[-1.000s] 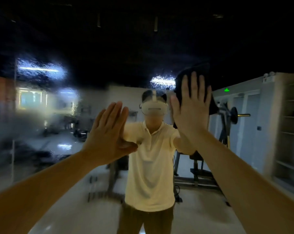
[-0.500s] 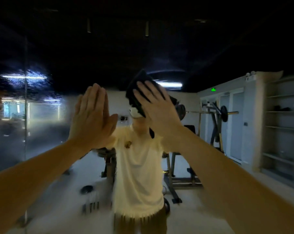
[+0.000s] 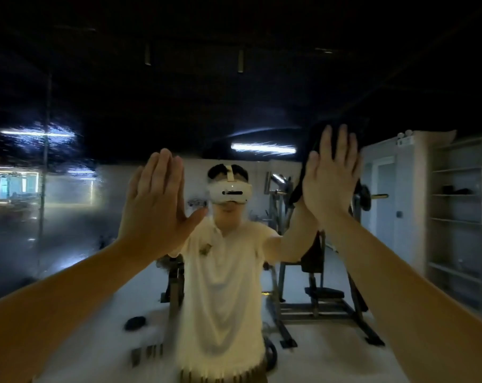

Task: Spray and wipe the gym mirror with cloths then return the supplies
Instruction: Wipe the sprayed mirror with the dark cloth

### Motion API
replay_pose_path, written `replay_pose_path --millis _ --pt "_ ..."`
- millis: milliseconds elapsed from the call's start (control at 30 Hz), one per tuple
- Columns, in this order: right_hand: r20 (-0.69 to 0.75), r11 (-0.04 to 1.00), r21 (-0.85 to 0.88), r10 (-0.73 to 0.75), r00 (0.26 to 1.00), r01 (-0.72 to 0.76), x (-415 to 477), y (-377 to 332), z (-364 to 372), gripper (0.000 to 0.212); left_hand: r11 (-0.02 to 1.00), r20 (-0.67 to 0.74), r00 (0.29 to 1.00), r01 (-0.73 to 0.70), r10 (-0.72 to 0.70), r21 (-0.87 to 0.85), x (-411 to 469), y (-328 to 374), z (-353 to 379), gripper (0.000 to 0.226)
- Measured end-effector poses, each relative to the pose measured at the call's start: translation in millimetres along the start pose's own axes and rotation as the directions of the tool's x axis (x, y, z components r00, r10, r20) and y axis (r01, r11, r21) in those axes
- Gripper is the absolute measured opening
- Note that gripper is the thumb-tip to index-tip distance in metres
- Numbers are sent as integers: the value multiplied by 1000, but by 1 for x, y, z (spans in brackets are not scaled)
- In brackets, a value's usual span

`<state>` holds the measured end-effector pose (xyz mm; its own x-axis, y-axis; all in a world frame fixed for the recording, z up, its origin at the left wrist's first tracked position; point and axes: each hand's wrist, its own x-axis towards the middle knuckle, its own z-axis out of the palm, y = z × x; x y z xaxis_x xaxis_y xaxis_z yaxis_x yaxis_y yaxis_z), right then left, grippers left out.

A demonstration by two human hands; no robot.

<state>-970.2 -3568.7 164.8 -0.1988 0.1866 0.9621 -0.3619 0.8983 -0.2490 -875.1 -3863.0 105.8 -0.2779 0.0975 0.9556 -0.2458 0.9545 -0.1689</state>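
While the cloth sweeps: the right hand [image 3: 329, 178] presses a dark, soft folded cloth [image 3: 314, 136] against the large gym wall mirror [image 3: 68, 230], up and to the right of the reflected white headset [image 3: 230, 190]. Half a second ago it lay across that reflected head, and a second ago it was on the right again, lower down.
Meaning for the task: this looks like a side-to-side wiping stroke in mid-course. Spraying seems done, and returning the supplies has not begun.
Right hand: fingers are straight and slightly spread, with the palm pushing the cloth onto the glass and nothing curled round it.
Left hand [image 3: 154, 205]: flat on the glass left of the reflected head, fingers straight and together, thumb out, holding nothing. It has shifted only a little.
Cloth: trapped between palm and mirror, it shows above the fingertips and hangs beside the thumb toward the wrist.
Mirror, left part: hazy and speckled, with the reflected strip light [image 3: 36, 133] smeared, so it probably still needs wiping.
Mirror, centre and right: the reflected black weight rack [image 3: 317, 286] and grey shelves [image 3: 455, 217] read sharper.
Spray bottle: not in view.
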Motion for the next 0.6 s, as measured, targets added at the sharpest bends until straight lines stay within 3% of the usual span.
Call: replay_pose_path --millis 133,267,367,500,600 --pt "27 977 -26 -210 977 210 -12 -68 6 59 998 28 998 -56 55 30 3 -13 -11 105" --pt "71 934 -2 -356 932 357 -35 -127 18 59 1000 -15 1000 5 -5 -25 -7 -26 -19 95" --pt "118 835 44 -549 827 548 -62 -159 22 60 996 -113 993 8 -18 -83 -25 -30 -22 82" --pt "168 634 82 -769 617 769 -82 -149 24 57 990 -77 993 82 -91 -115 -44 -27 -13 77" --pt "196 635 30 -761 618 772 -72 -107 20 63 991 -29 997 66 -70 -116 -54 -13 0 88"
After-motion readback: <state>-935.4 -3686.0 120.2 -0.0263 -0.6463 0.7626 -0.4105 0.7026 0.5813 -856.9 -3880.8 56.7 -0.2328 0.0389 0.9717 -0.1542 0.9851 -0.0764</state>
